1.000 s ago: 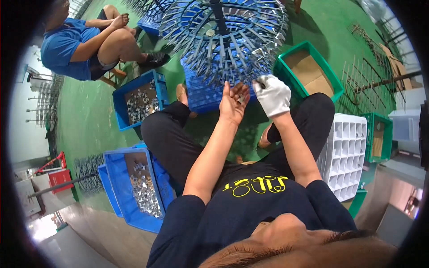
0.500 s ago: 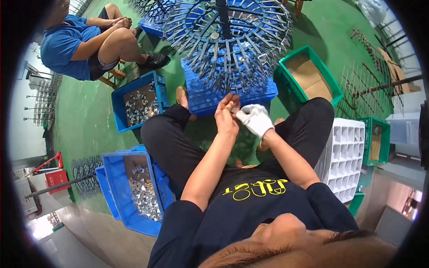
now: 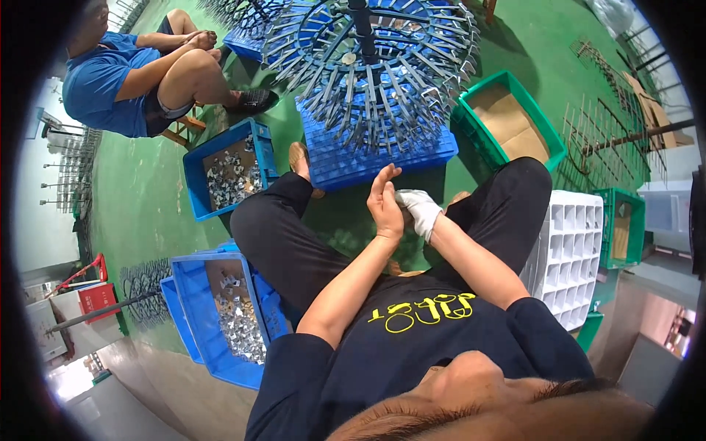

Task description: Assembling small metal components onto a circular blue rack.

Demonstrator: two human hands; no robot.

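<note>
My bare left hand [image 3: 386, 209] is in front of me between my knees, fingers stretched out toward the rack. My right hand [image 3: 421, 213], in a white glove, presses against its palm side, and its fingertips are hidden there. I cannot make out any part between the hands. Just beyond them stands a round dark metal rack [image 3: 371, 95] with rings of many thin prongs around a central post. It rises over a blue crate [image 3: 331, 165].
At my left are a blue bin [image 3: 191, 176] and a larger blue bin [image 3: 198, 312], both holding small shiny metal pieces. A green crate [image 3: 540, 121] lined with cardboard and a white divided tray [image 3: 548, 287] are at my right. A seated person [image 3: 110, 88] is at the far left.
My hands have drawn back slightly from the rack and closer together. The right hand's fingertips, visible before in a pinch by the left fingers, are now behind the left hand.
</note>
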